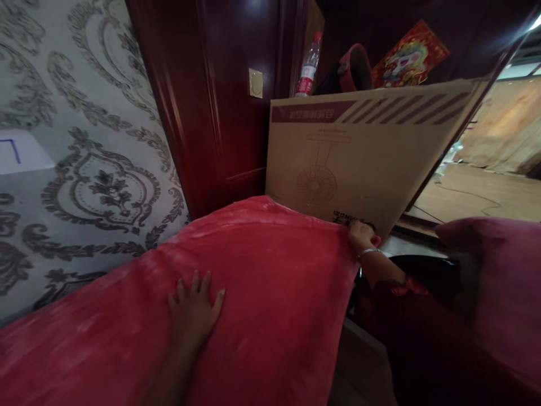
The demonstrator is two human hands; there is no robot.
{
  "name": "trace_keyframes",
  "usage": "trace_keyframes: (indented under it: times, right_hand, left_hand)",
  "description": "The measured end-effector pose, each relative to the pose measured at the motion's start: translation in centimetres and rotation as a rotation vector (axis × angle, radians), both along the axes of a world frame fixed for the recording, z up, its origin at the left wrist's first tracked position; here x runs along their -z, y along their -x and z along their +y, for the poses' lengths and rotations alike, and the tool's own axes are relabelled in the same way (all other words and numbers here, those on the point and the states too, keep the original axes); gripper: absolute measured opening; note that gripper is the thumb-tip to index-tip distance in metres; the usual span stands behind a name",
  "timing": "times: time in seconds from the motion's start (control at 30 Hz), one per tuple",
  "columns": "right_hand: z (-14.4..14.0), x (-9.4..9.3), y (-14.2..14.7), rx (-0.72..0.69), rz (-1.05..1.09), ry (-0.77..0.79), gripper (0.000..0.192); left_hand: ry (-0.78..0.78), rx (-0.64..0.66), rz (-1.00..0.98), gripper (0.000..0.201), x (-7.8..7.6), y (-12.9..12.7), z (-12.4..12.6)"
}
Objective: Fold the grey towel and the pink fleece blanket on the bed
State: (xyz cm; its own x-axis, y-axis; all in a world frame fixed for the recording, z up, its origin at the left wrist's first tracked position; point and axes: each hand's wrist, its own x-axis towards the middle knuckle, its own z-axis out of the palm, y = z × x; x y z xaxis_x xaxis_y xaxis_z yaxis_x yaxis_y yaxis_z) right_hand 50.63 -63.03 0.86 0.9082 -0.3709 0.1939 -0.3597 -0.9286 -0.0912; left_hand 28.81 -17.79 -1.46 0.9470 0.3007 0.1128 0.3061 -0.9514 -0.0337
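Note:
A red plush blanket (262, 270) covers a bed or cushion across the lower middle of the head view. My left hand (195, 309) lies flat on it, palm down, fingers spread. My right hand (360, 234), with a thin bracelet at the wrist, grips the blanket's far right corner where it meets a large cardboard box (359, 158). The box shows a fan drawing and stands upright against the blanket's far edge.
Patterned grey wallpaper (84, 169) fills the left. A dark red wooden door (220, 113) stands behind. A water bottle (308, 65) and a red object sit above the box. Another red cushion (502, 282) lies at right; a wooden floor shows beyond.

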Motion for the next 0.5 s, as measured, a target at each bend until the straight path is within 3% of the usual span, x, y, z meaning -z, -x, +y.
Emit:
trace_keyframes:
  times: [0.2, 0.33, 0.43, 0.5]
  right_hand:
    - [1.4, 0.5, 0.2, 0.107, 0.036, -0.087, 0.034]
    - [2.5, -0.2, 1.2, 0.115, 0.007, -0.086, 0.039]
    - [4.7, -0.1, 2.6, 0.004, -0.057, -0.043, 0.047]
    - [6.8, 0.5, 4.0, -0.164, -0.079, -0.025, 0.051]
  left_hand:
    - [0.019, 0.043, -0.080, 0.061, -0.1, 0.4, 0.2]
    - [0.097, 0.280, -0.104, 0.048, -0.6, 0.5, -0.2]
    - [0.165, 0.460, -0.097, 0.046, -0.6, 1.1, -2.0]
    - [0.193, 0.563, -0.057, 0.049, -0.4, 1.8, -3.9]
